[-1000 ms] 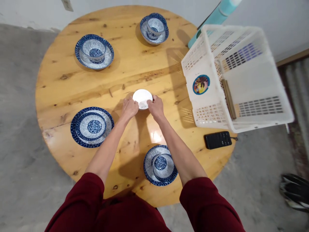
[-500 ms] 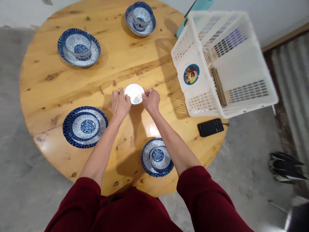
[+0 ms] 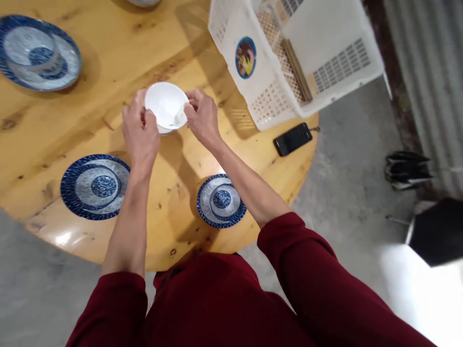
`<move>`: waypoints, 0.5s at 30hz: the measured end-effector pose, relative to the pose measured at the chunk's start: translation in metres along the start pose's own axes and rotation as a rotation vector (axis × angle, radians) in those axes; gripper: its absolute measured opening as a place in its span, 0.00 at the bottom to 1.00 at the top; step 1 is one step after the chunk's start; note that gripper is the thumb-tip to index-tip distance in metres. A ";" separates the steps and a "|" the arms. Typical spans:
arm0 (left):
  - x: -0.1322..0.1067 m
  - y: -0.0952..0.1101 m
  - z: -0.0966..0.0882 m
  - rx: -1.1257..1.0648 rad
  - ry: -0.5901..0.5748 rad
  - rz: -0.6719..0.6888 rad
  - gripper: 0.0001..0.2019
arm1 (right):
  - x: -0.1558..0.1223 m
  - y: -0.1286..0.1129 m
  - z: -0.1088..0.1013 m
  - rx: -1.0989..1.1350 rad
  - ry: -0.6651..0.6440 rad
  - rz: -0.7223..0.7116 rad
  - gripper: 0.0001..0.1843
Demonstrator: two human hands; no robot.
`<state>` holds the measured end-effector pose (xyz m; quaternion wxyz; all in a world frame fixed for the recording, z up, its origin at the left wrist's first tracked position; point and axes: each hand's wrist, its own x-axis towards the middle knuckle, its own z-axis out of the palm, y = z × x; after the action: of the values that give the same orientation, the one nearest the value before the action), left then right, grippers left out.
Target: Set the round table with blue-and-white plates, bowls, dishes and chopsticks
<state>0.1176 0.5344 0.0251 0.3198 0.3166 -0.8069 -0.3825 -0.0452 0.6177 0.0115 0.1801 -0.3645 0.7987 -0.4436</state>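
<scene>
Between my hands is a small white bowl [image 3: 164, 102], its inside facing me, with a faint mark near its right side. A second pale rim [image 3: 165, 130] shows just beneath it; I cannot tell whether that is another bowl or its base. My left hand [image 3: 140, 127] grips the left edge with bent fingers. On the opposite edge, my right hand [image 3: 203, 118] pinches the rim between thumb and fingers. Closer to me on the table lie a blue-patterned plate with a bowl [image 3: 103, 186] at the left, and another such set [image 3: 221, 199] under my right forearm.
A white plastic basket [image 3: 262, 108] lies on its side at the right, with brown sticks [image 3: 298, 72] inside. Near the table [image 3: 159, 231] edge is a black phone [image 3: 292, 139]. Another blue-patterned bowl and plate [image 3: 67, 65] sit at the upper left.
My view has shifted toward the right and nearer side, so the table things appear further left and higher. Both hands still hold the white bowl, which now looks larger and closer, with a second rim showing.
</scene>
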 end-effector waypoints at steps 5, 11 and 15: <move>-0.029 0.064 0.035 -0.127 -0.120 0.079 0.20 | -0.047 0.023 -0.089 0.035 0.070 -0.061 0.10; -0.117 0.135 0.113 -0.465 -0.533 -0.015 0.26 | -0.149 0.093 -0.197 -0.025 0.254 -0.008 0.17; -0.189 0.157 0.144 -0.607 -0.854 -0.190 0.28 | -0.209 0.145 -0.224 -0.086 0.337 0.206 0.15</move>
<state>0.0784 0.8164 0.0296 0.0040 0.0974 -0.6861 -0.7209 -0.1037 0.9515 0.0032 0.0726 -0.2090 0.8688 -0.4430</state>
